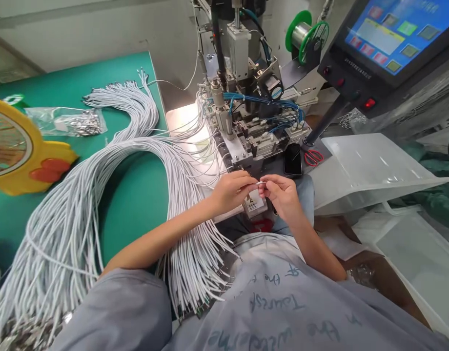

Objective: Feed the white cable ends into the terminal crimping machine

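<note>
My left hand (pixel 232 191) and my right hand (pixel 282 196) meet fingertip to fingertip in front of the machine. Both are closed in a pinch on a short, thin white cable end (pixel 260 183); the fingers cover most of it, so its tip cannot be made out. A large bundle of white cables (pixel 136 146) arches over the table to the left and passes beneath my left forearm. Just beyond my hands stands the machine (pixel 242 112), with metal clamps, cylinders and blue air tubes. A white box with a warning label (pixel 254 202) sits below my fingers.
The green table (pixel 131 195) carries a plastic bag of small metal parts (pixel 81 122) and a yellow fan (pixel 34 161). Right of the machine are a phone (pixel 293 160), red-handled scissors (pixel 313 157), a wire spool (pixel 302 35), a touchscreen (pixel 396 34) and a white plastic bin (pixel 378 165).
</note>
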